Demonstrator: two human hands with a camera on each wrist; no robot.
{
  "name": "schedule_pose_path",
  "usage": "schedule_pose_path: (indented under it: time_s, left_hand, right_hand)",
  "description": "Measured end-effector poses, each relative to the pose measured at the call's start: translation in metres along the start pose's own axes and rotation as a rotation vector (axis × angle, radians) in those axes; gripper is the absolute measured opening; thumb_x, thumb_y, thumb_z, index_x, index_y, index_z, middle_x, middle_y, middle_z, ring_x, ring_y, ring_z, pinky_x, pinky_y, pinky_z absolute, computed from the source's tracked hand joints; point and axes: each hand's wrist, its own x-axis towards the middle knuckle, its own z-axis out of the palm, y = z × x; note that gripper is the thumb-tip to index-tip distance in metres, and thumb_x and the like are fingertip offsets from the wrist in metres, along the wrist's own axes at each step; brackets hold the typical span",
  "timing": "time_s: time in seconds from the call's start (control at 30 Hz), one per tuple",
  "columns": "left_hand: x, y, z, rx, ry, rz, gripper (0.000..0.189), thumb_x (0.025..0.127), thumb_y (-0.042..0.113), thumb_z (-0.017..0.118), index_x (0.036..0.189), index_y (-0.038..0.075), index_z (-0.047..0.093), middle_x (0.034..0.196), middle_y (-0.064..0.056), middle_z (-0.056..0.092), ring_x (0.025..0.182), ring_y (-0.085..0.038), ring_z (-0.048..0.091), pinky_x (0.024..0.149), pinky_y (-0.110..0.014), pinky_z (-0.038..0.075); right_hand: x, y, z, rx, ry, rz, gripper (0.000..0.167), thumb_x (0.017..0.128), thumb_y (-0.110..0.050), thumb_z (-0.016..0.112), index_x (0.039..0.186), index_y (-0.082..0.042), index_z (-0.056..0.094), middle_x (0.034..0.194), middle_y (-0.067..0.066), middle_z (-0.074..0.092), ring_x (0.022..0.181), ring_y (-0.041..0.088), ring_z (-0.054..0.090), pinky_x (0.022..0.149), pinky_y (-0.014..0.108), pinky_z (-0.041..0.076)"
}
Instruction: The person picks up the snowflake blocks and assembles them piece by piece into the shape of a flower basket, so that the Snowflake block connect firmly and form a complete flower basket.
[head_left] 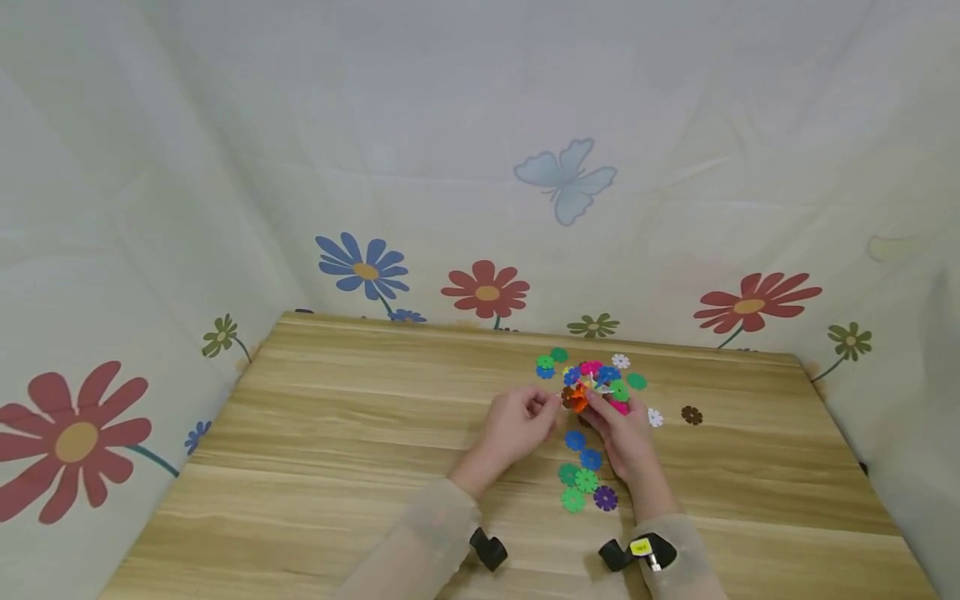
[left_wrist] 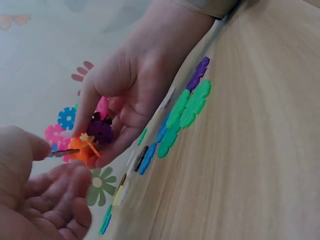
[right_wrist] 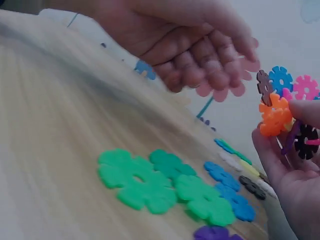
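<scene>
My right hand [head_left: 626, 429] grips a cluster of joined plastic snowflake discs, with an orange disc [right_wrist: 275, 117] at its near side. Pink, blue, purple and black discs show around it. A brown disc [right_wrist: 263, 87] stands edge-on to the left wrist camera at the cluster's left side. Beside it is my left hand [head_left: 521, 423], its fingers loosely bent. In the left wrist view, the left thumb lies close to the brown disc, and the index fingertip sits below, apart from it. Whether the thumb touches the disc is hard to tell.
Loose discs lie on the wooden table [head_left: 337, 417]: green [head_left: 587, 481], blue [head_left: 591, 459] and purple [head_left: 606, 498] ones nearer me. White [head_left: 620, 361], green [head_left: 637, 381] and brown [head_left: 692, 415] discs lie farther off. A flower-printed curtain [head_left: 450, 208] hangs behind the table.
</scene>
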Motion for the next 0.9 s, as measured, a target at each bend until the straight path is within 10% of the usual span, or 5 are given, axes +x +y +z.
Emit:
schedule_pose_path:
  time_s: [0.27, 0.63, 0.9]
  left_hand:
    - [-0.003, -0.007, 0.010, 0.364, -0.282, 0.100, 0.035, 0.102, 0.024, 0.077, 0.134, 0.009, 0.075, 0.115, 0.002, 0.074, 0.099, -0.009, 0.064, 0.089, -0.023, 0.055]
    - [-0.005, -0.012, 0.013, 0.486, -0.304, 0.142, 0.033, 0.097, 0.023, 0.083, 0.130, 0.018, 0.079, 0.114, 0.002, 0.066, 0.100, -0.008, 0.056, 0.090, -0.024, 0.050]
    - [-0.006, -0.007, 0.011, 0.505, -0.346, 0.208, 0.029, 0.100, 0.024, 0.083, 0.129, 0.022, 0.081, 0.118, 0.002, 0.070, 0.100, -0.009, 0.054, 0.086, -0.023, 0.046]
  right_hand:
    - [0.001, -0.008, -0.010, 0.066, 0.065, 0.043, 0.034, 0.107, -0.001, 0.068, 0.138, -0.013, 0.059, 0.122, -0.002, 0.075, 0.116, 0.015, 0.074, 0.108, 0.038, 0.057]
    - [0.001, -0.009, -0.005, 0.047, 0.084, 0.110, 0.042, 0.108, -0.010, 0.069, 0.145, -0.013, 0.049, 0.127, 0.000, 0.073, 0.114, 0.013, 0.075, 0.109, 0.033, 0.056]
    - [0.001, -0.008, -0.004, 0.061, 0.069, 0.152, 0.091, 0.108, -0.007, 0.067, 0.172, -0.005, 0.003, 0.121, 0.000, 0.072, 0.109, 0.013, 0.076, 0.108, 0.033, 0.056]
